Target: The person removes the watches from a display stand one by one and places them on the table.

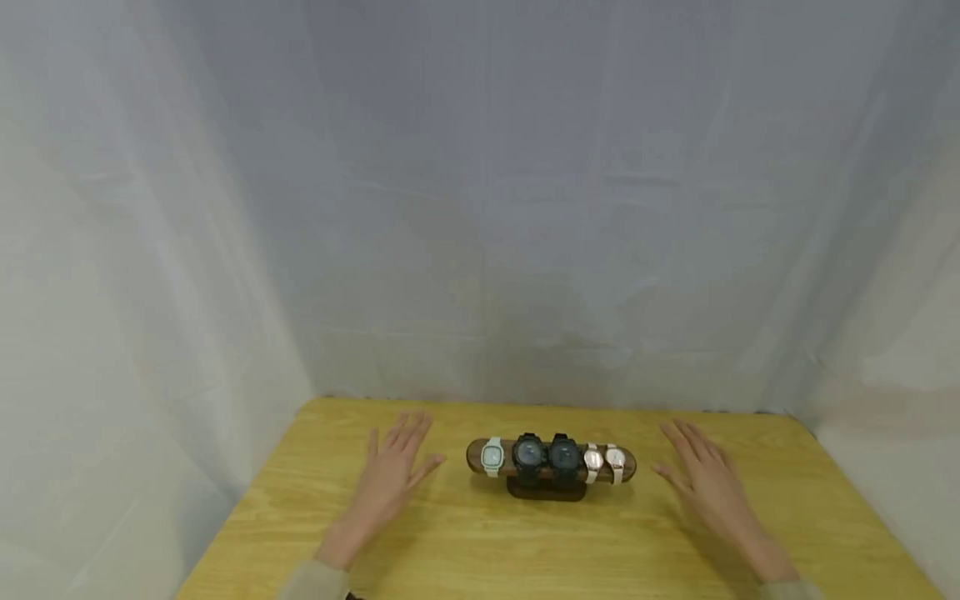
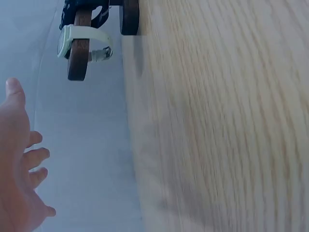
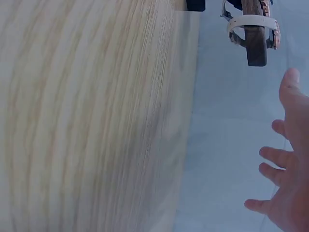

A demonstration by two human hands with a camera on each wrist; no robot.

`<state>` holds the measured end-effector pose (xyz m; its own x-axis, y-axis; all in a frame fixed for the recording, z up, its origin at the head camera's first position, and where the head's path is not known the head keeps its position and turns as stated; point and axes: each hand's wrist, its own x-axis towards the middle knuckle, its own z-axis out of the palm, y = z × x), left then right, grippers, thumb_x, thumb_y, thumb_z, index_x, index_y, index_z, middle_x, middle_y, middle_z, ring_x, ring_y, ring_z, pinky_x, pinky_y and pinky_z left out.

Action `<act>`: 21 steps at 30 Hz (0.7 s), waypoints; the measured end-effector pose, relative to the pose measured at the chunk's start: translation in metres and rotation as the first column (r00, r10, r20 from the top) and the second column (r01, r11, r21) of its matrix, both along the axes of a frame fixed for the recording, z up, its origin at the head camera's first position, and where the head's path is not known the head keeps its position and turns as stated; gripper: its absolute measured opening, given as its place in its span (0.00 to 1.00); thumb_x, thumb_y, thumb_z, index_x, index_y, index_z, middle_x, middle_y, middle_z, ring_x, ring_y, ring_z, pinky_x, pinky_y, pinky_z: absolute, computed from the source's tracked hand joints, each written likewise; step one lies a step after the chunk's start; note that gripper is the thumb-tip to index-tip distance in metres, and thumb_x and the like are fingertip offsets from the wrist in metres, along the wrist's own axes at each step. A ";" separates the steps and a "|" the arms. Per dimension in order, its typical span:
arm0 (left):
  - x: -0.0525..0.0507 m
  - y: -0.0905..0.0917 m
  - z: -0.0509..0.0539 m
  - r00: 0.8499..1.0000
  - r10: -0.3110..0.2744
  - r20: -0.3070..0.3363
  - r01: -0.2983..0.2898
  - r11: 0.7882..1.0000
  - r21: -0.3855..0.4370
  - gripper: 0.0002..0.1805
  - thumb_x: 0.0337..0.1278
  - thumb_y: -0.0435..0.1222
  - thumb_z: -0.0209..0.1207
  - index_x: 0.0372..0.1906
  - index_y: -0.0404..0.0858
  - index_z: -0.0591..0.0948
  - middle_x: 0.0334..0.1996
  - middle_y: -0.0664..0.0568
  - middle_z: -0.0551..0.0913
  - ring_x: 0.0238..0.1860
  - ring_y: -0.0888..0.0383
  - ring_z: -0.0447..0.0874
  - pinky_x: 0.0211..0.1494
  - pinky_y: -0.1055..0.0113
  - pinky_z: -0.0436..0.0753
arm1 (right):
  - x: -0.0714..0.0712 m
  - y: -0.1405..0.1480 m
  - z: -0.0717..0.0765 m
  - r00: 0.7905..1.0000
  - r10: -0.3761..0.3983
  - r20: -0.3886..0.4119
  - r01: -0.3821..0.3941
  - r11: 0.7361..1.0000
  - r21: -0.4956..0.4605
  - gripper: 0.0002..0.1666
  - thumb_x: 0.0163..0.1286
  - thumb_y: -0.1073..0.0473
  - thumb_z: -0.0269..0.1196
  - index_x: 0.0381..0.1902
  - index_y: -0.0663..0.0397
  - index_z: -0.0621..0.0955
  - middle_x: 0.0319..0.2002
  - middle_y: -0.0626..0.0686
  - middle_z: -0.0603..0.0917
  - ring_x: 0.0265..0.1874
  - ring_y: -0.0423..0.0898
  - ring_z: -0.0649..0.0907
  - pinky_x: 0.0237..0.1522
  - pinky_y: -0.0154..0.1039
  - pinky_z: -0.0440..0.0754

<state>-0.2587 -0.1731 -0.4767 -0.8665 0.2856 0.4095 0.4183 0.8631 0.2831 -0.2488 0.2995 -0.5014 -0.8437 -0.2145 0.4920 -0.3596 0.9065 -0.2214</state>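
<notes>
A dark wooden watch stand holds several watches side by side: a pale green watch at its left end, two black watches in the middle, and two light-strapped watches toward the right. My left hand is left of the stand, fingers spread, holding nothing; the left wrist view shows it apart from the green watch. To the right of the stand, my right hand has its fingers extended and holds nothing; in the right wrist view the hand is below the white strap.
The wooden table has its back edge near a hanging pale sheet, which also covers both sides. The stand sits near the middle of the table's back half.
</notes>
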 end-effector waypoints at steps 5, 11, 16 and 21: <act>0.003 0.010 -0.002 0.997 -0.073 0.011 0.073 0.997 0.007 0.38 0.72 0.49 0.57 0.77 0.35 0.63 0.77 0.41 0.62 0.79 0.40 0.52 0.76 0.29 0.45 | -0.005 -0.009 0.002 0.994 0.069 -0.086 -0.072 0.997 -0.037 0.38 0.69 0.50 0.68 0.71 0.61 0.71 0.68 0.67 0.73 0.64 0.71 0.73 0.63 0.73 0.68; 0.008 0.021 -0.007 0.991 -0.132 0.010 0.132 0.991 -0.029 0.37 0.72 0.49 0.57 0.77 0.36 0.64 0.77 0.43 0.62 0.79 0.40 0.53 0.76 0.31 0.48 | -0.009 -0.021 -0.002 0.980 0.179 -0.088 -0.187 0.978 -0.095 0.38 0.67 0.55 0.70 0.71 0.61 0.72 0.67 0.66 0.75 0.62 0.69 0.75 0.61 0.72 0.71; 0.011 0.028 -0.012 0.987 -0.154 0.055 0.157 0.986 -0.063 0.38 0.72 0.50 0.56 0.78 0.37 0.61 0.79 0.47 0.57 0.80 0.44 0.49 0.77 0.34 0.46 | -0.011 -0.030 -0.006 0.973 0.221 -0.057 -0.227 0.967 -0.114 0.39 0.66 0.53 0.70 0.72 0.57 0.71 0.68 0.63 0.74 0.64 0.67 0.75 0.62 0.71 0.71; 0.012 0.036 -0.016 0.984 -0.159 0.080 0.166 0.982 -0.087 0.38 0.74 0.52 0.53 0.79 0.40 0.58 0.79 0.51 0.53 0.80 0.46 0.46 0.78 0.37 0.44 | -0.011 -0.037 -0.006 0.974 0.228 0.000 -0.226 0.967 -0.120 0.41 0.66 0.49 0.70 0.73 0.52 0.70 0.69 0.62 0.74 0.66 0.67 0.73 0.64 0.73 0.68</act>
<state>-0.2462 -0.1369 -0.4924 -0.8318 0.4592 0.3120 0.5366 0.8092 0.2395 -0.2600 0.2622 -0.5071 -0.7866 -0.3419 0.5141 -0.5490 0.7684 -0.3289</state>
